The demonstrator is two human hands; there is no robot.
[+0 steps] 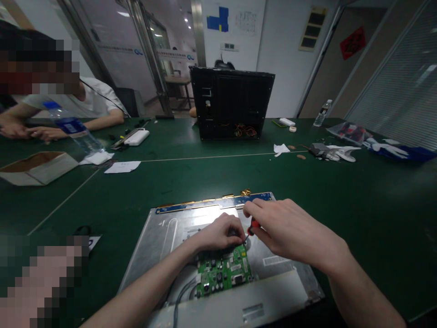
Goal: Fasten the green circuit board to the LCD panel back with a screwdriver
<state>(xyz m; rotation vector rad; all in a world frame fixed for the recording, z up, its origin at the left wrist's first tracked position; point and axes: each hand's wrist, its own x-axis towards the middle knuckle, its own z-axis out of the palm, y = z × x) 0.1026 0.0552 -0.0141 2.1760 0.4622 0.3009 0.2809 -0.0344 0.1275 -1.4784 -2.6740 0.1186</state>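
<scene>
A metal-backed display panel point(160, 241) lies flat on the green table before me, with a blue circuit strip point(205, 205) along its far edge. Mounted on its middle is a green circuit board point(221, 269). My right hand point(287, 228) is closed around a red-handled screwdriver point(253, 225), its tip at the board's far right corner. Beside that tip, my left hand point(221, 232) has its fingers curled and pinched together at the board's far edge. Whatever the left fingertips hold, if anything, is hidden.
Across the table point(164, 177) stands a black monitor housing point(232, 105) with loose wires. A person sits at the left behind a large water bottle point(75, 130) and a cardboard box point(39, 168). Gloves point(337, 152) and a small bottle point(322, 114) are at the right.
</scene>
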